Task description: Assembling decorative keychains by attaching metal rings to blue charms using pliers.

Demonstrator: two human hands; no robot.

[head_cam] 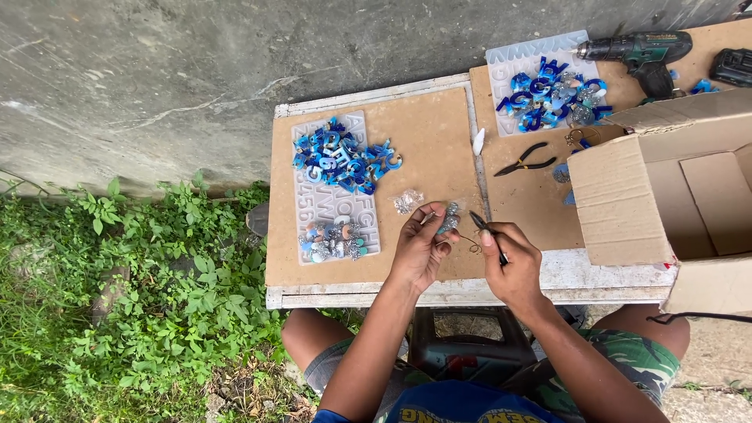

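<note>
bare board [439, 141] between letter piles [345, 160], cardboard box [666, 188] blocking right side

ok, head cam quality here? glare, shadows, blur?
Head view: soft even daylight, no glare or hard shadows; left hand holding the glittery piece and right hand with the small pliers sharp; wide-angle bend along the table edge.

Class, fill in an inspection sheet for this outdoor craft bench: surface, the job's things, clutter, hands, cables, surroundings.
Surface: brown board on a white table.
Job's things: glittery resin piece in left hand; small pliers in right hand.
Clutter: blue resin letters on a clear mould; second letter pile; spare pliers; cordless drill; open cardboard box.
Hands: both gripping.
Cables: black cord under the box.
Surroundings: concrete wall, weeds.
</note>
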